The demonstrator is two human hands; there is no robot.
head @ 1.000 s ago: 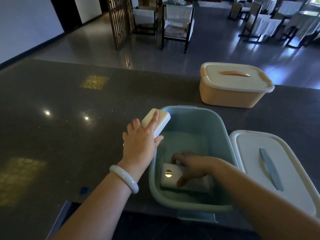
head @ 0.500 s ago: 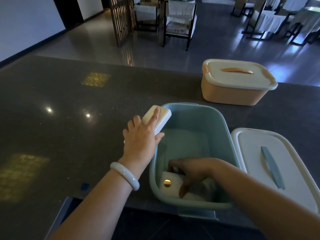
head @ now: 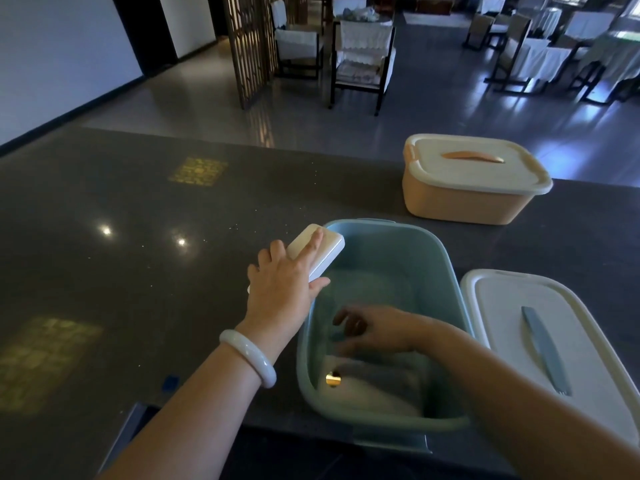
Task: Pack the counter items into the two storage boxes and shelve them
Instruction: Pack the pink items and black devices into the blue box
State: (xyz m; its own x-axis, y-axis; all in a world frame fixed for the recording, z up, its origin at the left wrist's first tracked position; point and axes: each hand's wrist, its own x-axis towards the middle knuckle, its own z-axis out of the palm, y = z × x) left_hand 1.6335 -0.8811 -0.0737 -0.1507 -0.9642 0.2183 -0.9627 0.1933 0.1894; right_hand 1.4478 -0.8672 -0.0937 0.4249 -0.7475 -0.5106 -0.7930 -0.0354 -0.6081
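Observation:
An open teal storage box (head: 440, 271) stands on the dark counter near its front edge. A white flat box with a gold round clasp (head: 360, 389) lies on the teal box's floor at the near end. My right hand (head: 374, 329) hovers inside the teal box just above that item, fingers loosely apart and blurred, holding nothing. My left hand (head: 284, 285) grips a white rectangular case (head: 323, 245) at the teal box's left rim. The teal box's white lid (head: 512, 317) lies flat to its right. A closed orange storage box (head: 467, 195) stands farther back.
The dark polished counter (head: 138, 254) stretches left and back, with ceiling-light reflections on it. A small blue tag (head: 170, 383) lies near the front edge. Beyond the counter is a dining room floor with chairs and covered tables.
My right hand has let go of the white clasp box and lifted off it. The clasp box now lies nearer the front wall. My left hand still holds the white case.

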